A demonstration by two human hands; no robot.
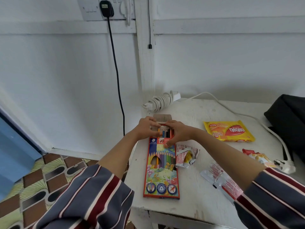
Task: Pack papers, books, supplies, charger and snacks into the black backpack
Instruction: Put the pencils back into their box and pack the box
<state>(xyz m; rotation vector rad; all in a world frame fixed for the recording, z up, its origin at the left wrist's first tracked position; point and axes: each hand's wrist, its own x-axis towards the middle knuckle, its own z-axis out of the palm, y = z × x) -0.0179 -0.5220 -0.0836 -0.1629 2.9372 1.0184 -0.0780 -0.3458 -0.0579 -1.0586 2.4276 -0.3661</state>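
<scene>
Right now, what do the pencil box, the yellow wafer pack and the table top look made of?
Pencil box: printed card, slightly glossy; its open flap shows plain brown board inside. Yellow wafer pack: thin plastic film by the look, shiny, with crimped ends. Table: probably painted wood; the white coat looks matt, scuffed and chipped along the front edge.

A white painted table (189, 204) with a scuffed top stands against a pale wall (57, 71). High on the wall sits a socket plate (92, 9) with a black plug (106, 8) pushed into it; its black cable (118, 76) hangs down the wall and passes behind the table's left edge. Farther right a thinner black wire (149, 22) hangs down, ending in a small black tip. The floor (49, 171) at lower left wears a brown, green and grey pattern, and a blue panel (14, 146) stands at the far left.
</scene>
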